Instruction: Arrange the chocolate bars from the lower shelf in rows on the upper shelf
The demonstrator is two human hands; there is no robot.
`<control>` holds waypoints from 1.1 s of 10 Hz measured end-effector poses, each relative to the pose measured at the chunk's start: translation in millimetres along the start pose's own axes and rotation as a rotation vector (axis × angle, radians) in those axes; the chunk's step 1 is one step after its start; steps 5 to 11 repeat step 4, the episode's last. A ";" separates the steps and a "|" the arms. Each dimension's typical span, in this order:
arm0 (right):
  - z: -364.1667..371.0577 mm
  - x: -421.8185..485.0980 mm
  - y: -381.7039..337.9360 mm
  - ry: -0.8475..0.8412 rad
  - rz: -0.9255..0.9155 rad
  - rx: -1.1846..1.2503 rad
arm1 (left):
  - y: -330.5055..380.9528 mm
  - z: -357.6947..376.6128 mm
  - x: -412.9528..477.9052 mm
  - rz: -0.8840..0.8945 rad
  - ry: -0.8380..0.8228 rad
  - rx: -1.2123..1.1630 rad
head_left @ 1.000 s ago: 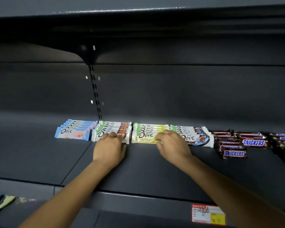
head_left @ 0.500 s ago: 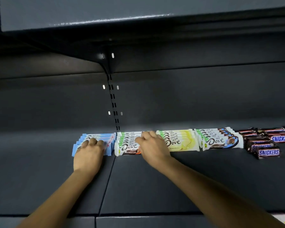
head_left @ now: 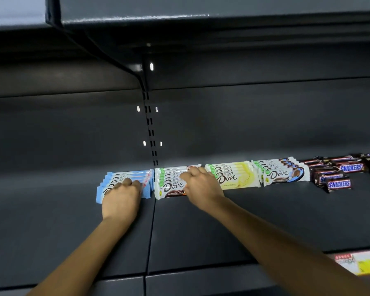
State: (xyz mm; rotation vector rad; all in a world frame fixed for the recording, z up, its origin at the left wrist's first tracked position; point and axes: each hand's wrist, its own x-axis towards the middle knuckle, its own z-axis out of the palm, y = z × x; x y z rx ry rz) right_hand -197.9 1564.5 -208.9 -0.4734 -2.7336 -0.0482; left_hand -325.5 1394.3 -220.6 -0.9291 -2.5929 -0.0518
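Four rows of Dove bars lie side by side on the dark upper shelf. My left hand lies on the blue Dove row with its fingers bent down over the bars. My right hand has its fingers curled over the right part of the white-and-brown Dove row. To the right lie the yellow Dove row and the white-and-blue Dove row, both untouched. Snickers bars lie further right.
The shelf above overhangs the rows. A slotted upright runs down the back panel behind the bars. A yellow price tag sits on the shelf's front edge at the right. Bare shelf stretches left of the blue row.
Both hands moved one row to the left: the left from the white-and-brown row to the blue row, the right from the yellow row to the white-and-brown row. The view rose and shifted left.
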 end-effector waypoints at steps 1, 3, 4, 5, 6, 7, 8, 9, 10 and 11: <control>-7.4 -11.4 1.4 0.040 0.050 0.045 | 2.1 -5.0 -3.7 0.006 0.001 -0.057; -32.5 -43.3 17.9 0.055 0.099 0.057 | 25.8 -39.8 -26.7 0.033 0.037 -0.052; -46.0 -62.1 33.4 0.008 0.138 0.054 | 44.5 -53.1 -38.1 0.013 0.053 -0.034; -46.0 -62.1 33.4 0.008 0.138 0.054 | 44.5 -53.1 -38.1 0.013 0.053 -0.034; -46.0 -62.1 33.4 0.008 0.138 0.054 | 44.5 -53.1 -38.1 0.013 0.053 -0.034; -46.0 -62.1 33.4 0.008 0.138 0.054 | 44.5 -53.1 -38.1 0.013 0.053 -0.034; -46.0 -62.1 33.4 0.008 0.138 0.054 | 44.5 -53.1 -38.1 0.013 0.053 -0.034; -46.0 -62.1 33.4 0.008 0.138 0.054 | 44.5 -53.1 -38.1 0.013 0.053 -0.034; -46.0 -62.1 33.4 0.008 0.138 0.054 | 44.5 -53.1 -38.1 0.013 0.053 -0.034; -46.0 -62.1 33.4 0.008 0.138 0.054 | 44.5 -53.1 -38.1 0.013 0.053 -0.034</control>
